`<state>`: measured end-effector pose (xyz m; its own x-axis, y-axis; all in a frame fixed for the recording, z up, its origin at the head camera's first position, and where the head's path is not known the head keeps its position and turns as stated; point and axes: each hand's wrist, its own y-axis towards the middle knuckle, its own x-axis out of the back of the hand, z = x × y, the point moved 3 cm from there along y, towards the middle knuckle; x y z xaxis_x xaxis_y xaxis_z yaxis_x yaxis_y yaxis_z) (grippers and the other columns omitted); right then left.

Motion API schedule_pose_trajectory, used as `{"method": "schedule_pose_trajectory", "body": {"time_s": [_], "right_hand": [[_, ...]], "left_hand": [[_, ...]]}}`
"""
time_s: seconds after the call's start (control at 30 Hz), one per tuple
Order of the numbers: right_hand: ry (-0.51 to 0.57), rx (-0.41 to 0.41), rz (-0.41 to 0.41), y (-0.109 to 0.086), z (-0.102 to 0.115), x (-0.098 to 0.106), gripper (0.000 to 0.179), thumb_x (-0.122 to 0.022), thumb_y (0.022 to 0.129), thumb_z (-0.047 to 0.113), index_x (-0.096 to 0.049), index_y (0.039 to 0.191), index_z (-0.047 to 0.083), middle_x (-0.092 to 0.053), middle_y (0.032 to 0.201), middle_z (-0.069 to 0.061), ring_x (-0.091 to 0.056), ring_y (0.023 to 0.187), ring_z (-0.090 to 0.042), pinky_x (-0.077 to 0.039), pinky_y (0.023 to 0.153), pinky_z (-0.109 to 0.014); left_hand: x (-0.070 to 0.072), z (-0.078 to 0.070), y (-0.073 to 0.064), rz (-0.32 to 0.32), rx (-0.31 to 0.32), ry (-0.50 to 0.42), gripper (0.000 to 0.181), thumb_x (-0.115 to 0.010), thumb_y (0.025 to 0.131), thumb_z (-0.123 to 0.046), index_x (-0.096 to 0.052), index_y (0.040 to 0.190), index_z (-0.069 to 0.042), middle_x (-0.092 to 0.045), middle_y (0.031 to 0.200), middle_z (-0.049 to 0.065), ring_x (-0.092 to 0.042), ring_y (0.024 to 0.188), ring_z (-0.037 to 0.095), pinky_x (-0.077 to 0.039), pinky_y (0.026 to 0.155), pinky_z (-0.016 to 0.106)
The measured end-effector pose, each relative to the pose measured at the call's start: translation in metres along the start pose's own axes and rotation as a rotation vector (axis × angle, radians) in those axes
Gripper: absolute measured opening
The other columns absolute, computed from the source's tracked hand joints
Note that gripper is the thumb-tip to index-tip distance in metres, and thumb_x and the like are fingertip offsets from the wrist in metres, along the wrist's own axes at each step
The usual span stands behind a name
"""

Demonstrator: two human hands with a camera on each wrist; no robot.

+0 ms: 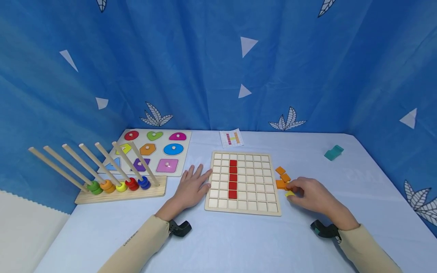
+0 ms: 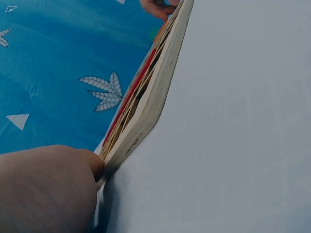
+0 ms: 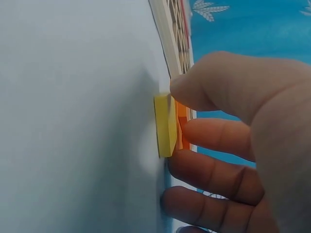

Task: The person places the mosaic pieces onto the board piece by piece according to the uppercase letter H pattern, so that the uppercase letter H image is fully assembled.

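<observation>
A wooden grid board [image 1: 244, 211] lies on the table, with a column of several red tiles [image 1: 233, 177] in it. My left hand [image 1: 192, 189] rests with spread fingers at the board's left edge, its thumb [image 2: 90, 162] against the wooden side. Right of the board, my right hand [image 1: 312, 195] pinches a yellow tile [image 3: 165, 127] low at the table, thumb at one end and fingers at the other. Several orange tiles [image 1: 280, 184] lie beside its fingertips, partly hidden by them.
Behind the board lies a small pattern card [image 1: 232, 138]. A peg stand [image 1: 123, 194] with coloured rings and a shape puzzle board [image 1: 160, 151] occupy the left. Teal pieces [image 1: 334, 152] sit at the back right. A blue curtain [image 1: 211, 68] closes off the rear.
</observation>
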<state>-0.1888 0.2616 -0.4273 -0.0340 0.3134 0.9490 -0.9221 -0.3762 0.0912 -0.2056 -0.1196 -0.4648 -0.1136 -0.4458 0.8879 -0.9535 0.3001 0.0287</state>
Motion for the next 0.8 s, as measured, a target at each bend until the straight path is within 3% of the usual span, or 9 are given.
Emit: {"method": "schedule_pose_trajectory", "body": {"time_s": [0.8], "right_hand": [[0.026, 0.024, 0.015, -0.0008, 0.0023, -0.0030, 0.021, -0.087, 0.076, 0.016, -0.076, 0.093, 0.014, -0.059, 0.076, 0.009, -0.047, 0.069, -0.005, -0.045, 0.061, -0.021]], "left_hand": [[-0.0001, 0.0007, 0.0001, 0.006, 0.001, 0.008, 0.055, -0.051, 0.104, -0.034, -0.044, 0.156, -0.017, -0.027, 0.168, 0.020, -0.011, 0.158, 0.047, -0.010, 0.125, 0.067]]}}
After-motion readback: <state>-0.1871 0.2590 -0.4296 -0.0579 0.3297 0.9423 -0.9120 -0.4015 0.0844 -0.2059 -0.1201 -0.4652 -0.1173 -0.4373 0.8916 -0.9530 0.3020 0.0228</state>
